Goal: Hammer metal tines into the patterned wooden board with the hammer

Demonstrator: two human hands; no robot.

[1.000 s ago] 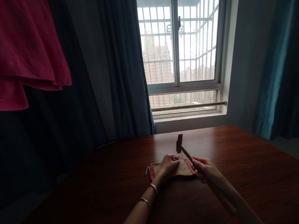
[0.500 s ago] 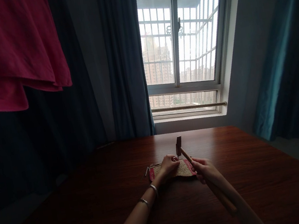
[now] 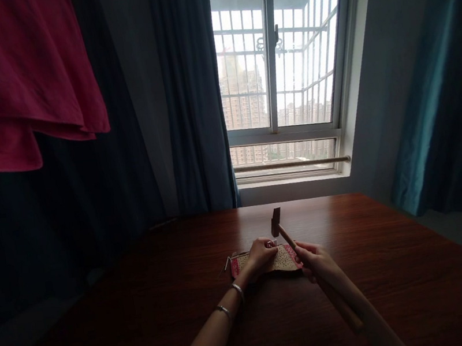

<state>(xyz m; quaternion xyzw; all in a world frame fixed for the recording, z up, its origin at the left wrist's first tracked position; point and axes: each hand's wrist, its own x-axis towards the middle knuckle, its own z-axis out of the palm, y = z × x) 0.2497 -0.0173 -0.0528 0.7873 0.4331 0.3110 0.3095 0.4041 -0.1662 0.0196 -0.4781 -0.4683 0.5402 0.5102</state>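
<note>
My right hand is closed around the wooden handle of a hammer. The hammer's head is raised a little above my left hand, and its handle runs back under my right forearm. My left hand is closed, its fingertips pinching a small shiny metal piece whose exact kind I cannot make out. Beneath that hand lies a flat patterned piece, beige with dark spots and pink ends, partly hidden by the hand. Thin metal rods stick out at its left end.
A dark reddish-brown wooden table carries everything. Behind it are a barred window and blue curtains. Pink cloth hangs at upper left, above the table's height.
The hammer's head has risen very slightly off the small metal piece. My left hand and the patterned piece stay in nearly the same place.
</note>
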